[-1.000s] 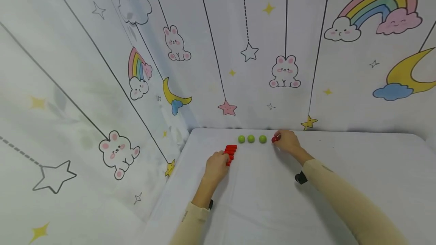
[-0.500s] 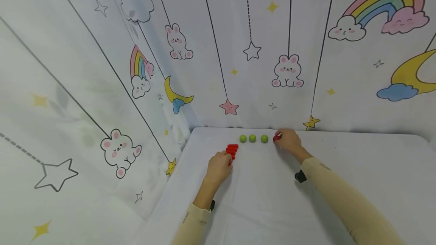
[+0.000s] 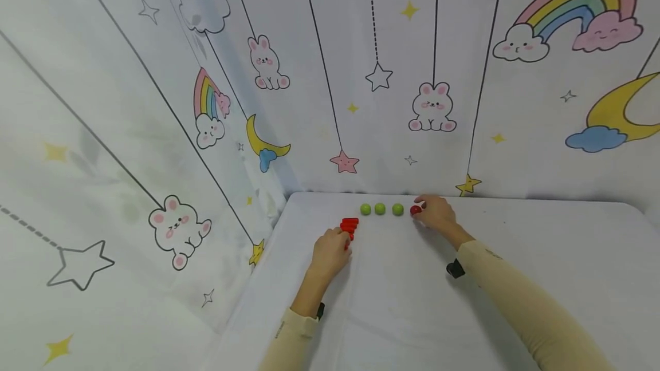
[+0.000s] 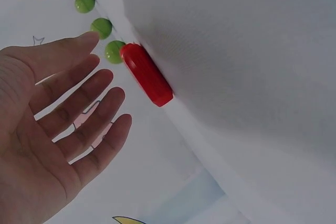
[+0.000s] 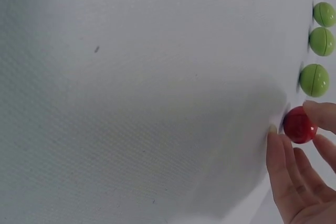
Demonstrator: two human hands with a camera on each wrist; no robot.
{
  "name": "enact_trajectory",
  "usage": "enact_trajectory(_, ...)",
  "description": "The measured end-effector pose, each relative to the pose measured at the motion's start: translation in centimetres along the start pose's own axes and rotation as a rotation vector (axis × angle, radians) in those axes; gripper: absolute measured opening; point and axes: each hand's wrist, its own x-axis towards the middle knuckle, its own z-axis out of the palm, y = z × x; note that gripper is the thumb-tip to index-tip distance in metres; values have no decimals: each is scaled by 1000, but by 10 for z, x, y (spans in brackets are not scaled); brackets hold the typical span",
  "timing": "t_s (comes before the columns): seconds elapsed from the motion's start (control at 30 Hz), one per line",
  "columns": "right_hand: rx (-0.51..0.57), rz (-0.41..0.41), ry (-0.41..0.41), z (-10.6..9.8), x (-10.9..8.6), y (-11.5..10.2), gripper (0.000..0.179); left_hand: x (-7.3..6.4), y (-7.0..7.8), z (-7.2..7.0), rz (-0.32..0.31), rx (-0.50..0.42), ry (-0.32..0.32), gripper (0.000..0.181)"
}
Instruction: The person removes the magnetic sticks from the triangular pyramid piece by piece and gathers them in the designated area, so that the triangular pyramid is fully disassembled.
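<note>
In the head view my left hand [image 3: 331, 252] is beside a short column of several small red sticks [image 3: 349, 222], hiding the nearer ones. Seen from the left wrist, that hand [image 4: 73, 108] has loosely extended fingers and a gap separates it from a glossy, facet-ended red stick [image 4: 147, 74]. My right hand [image 3: 435, 214] is at a shiny red ball [image 3: 415, 210] on the table. In the right wrist view the thumb and fingers of this hand [image 5: 304, 182] are spread around the red ball [image 5: 299, 125], the thumb tip overlapping it.
Left of the red ball, three green balls [image 3: 380, 209] form a row along the far edge of the white-covered table [image 3: 402, 302]. Behind them rises a white curtain [image 3: 309, 102] printed with rabbits, stars and rainbows. Another curtain side [image 3: 129, 233] borders the left.
My right fingers have loosened and lifted slightly off the red ball, which now shows more fully in its place. My left hand has shifted only slightly beside the red sticks.
</note>
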Motion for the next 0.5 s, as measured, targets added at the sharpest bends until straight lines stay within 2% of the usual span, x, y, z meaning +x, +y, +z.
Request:
enact_trajectory(0.2, -28, 3, 43, -5, -7, -2, 50, 4, 1, 1, 2, 1, -5, 13)
enact_trajectory(0.33, -73, -29, 87, -8, -14, -10, 51, 6, -3, -1, -12, -4, -10, 22)
enact_trajectory(0.5, -118, -105, 144, -11, -29, -24, 46, 7, -11, 0, 11, 3, 44, 34)
